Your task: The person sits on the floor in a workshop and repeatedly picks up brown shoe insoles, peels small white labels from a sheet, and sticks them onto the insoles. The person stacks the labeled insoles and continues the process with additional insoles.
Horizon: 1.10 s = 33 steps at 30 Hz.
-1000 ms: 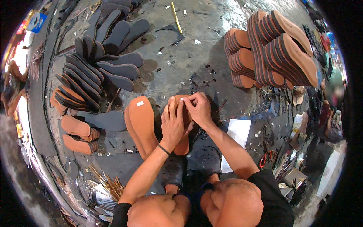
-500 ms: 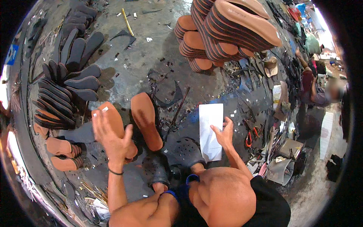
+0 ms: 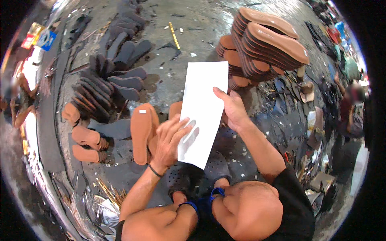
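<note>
The grey, littered floor (image 3: 217, 28) shows reflected light (image 3: 257, 5) near the top. A bright band (image 3: 34, 162) at left, distorted, is possibly daylight.

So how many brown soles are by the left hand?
3: labelled sole left of the left hand, second sole partly beneath that one, third sole partly behind the white sheet; more may be hidden.

No legible words, numbers or signs.
</note>
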Each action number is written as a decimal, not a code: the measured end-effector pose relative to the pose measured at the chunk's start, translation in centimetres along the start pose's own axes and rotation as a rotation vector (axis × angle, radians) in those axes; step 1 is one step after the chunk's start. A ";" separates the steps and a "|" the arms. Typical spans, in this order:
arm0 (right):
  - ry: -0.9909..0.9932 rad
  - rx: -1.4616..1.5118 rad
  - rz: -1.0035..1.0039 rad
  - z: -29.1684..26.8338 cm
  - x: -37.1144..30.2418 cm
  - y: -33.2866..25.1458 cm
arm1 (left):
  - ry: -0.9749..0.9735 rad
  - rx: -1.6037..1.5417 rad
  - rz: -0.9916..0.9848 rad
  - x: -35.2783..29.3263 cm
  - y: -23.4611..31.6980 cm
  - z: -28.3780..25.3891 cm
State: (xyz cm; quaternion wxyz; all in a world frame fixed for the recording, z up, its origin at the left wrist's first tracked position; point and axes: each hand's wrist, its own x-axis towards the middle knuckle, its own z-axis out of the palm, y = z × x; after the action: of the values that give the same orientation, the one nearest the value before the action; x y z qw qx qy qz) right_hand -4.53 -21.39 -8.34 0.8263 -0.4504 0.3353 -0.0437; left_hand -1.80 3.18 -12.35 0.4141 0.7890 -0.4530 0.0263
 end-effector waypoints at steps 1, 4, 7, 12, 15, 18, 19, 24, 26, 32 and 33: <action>-0.011 0.060 0.081 1.0 0.0 0.0 | 0.030 -0.260 -0.128 -1.4 -0.6 0.7; -0.088 -0.183 -0.193 3.0 -1.0 2.5 | 0.489 -0.807 -0.766 0.3 2.8 0.8; -0.295 -0.820 -0.503 4.6 -4.1 5.4 | 0.521 -0.999 -0.952 -1.7 2.0 1.1; -0.275 -1.142 -0.868 3.7 -4.6 7.7 | 0.532 -1.302 -1.201 -2.7 2.0 0.6; -0.277 -1.028 -0.684 4.0 -5.2 8.4 | 0.521 -1.028 -1.109 -3.6 2.3 1.5; -0.219 -0.974 -0.548 4.6 -5.5 8.3 | 0.522 -1.108 -1.083 -3.7 3.0 1.9; -0.224 -0.984 -0.513 4.8 -5.6 8.1 | 0.519 -1.120 -1.056 -4.0 3.0 1.9; -0.240 -1.017 -0.423 4.6 -5.8 7.3 | 0.579 -1.178 -1.000 -3.5 4.0 1.3; -0.271 -0.999 -0.447 4.3 -5.6 6.7 | 0.530 -1.191 -1.001 -2.7 3.7 0.2; -0.268 -1.019 -0.593 5.0 -6.1 6.3 | 0.474 -1.003 -0.989 -1.5 2.0 -0.5; -0.256 -1.024 -0.624 5.1 -6.1 6.3 | 0.499 -0.977 -1.000 -1.5 2.1 -0.2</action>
State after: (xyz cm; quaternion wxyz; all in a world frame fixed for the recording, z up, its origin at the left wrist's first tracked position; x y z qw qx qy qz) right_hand -7.66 -11.70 -8.22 0.4870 -0.8688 0.0644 -0.0625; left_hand -4.16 3.80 -11.48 0.7712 0.5974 0.1079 -0.1914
